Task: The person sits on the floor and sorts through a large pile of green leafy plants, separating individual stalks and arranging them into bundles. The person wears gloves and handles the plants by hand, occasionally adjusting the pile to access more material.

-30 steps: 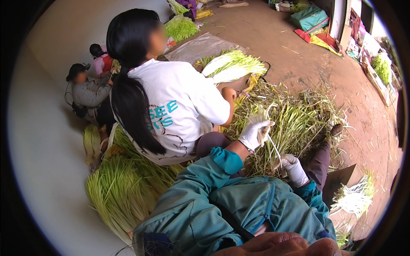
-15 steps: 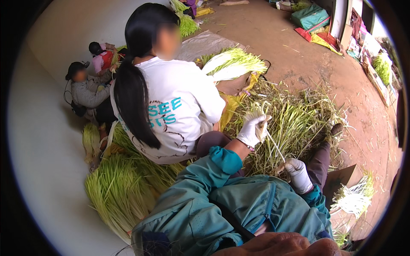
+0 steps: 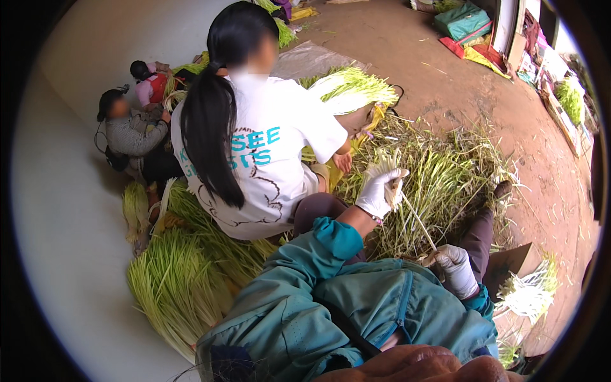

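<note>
My left hand, in a white glove, is closed round a small bunch of pale leafy stalks whose light tops stick out above the fingers. A thin whitish stalk runs from it down to my right hand, also gloved and closed, with its fingers at the stalk's lower end. Something brownish shows by the right fingertips, too small to make out. Below and beyond both hands lies a heap of loose green and dry stalks.
A person in a white T-shirt sits close on my left. Green leafy bundles lie behind that person, and another bundle lies ahead. White-stemmed stalks rest by a cardboard piece at right. Two people sit along the wall.
My right hand has moved slightly right and down, away from the left, and more of the stalk shows between them. The neighbour has shifted right, with a hand now visible near the heap.
</note>
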Motion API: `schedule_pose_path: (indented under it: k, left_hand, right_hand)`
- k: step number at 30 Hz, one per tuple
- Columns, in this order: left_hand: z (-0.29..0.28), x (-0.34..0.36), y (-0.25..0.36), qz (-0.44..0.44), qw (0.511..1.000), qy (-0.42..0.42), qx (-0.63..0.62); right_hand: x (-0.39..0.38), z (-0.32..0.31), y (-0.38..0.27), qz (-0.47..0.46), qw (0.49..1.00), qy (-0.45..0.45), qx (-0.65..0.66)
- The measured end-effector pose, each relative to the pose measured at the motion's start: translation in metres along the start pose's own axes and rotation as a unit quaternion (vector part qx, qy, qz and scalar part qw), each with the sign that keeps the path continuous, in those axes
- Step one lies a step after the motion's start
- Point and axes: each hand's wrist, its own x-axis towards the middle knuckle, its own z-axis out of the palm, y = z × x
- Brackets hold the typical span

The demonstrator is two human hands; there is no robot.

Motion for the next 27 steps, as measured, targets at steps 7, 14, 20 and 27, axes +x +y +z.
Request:
schedule_pose_path:
  k: [7, 14, 20, 27]
  left_hand:
    - [-0.001, 0.01, 0.002, -0.002, 1.0, -0.017, -0.014]
    - [-0.004, 0.013, 0.036, 0.042, 0.998, -0.014, -0.033]
    - [0.001, 0.015, 0.047, 0.085, 0.993, 0.026, -0.071]
    - [0.002, 0.01, 0.046, 0.069, 0.995, 0.037, -0.063]
  right_hand:
    - [-0.007, -0.003, 0.004, -0.024, 1.0, 0.019, -0.003]
    - [-0.029, -0.008, -0.008, -0.034, 0.999, 0.014, 0.04]
    - [-0.065, -0.056, -0.039, -0.027, 0.986, 0.163, -0.024]
    - [-0.036, -0.078, -0.04, -0.208, 0.97, 0.119, 0.045]
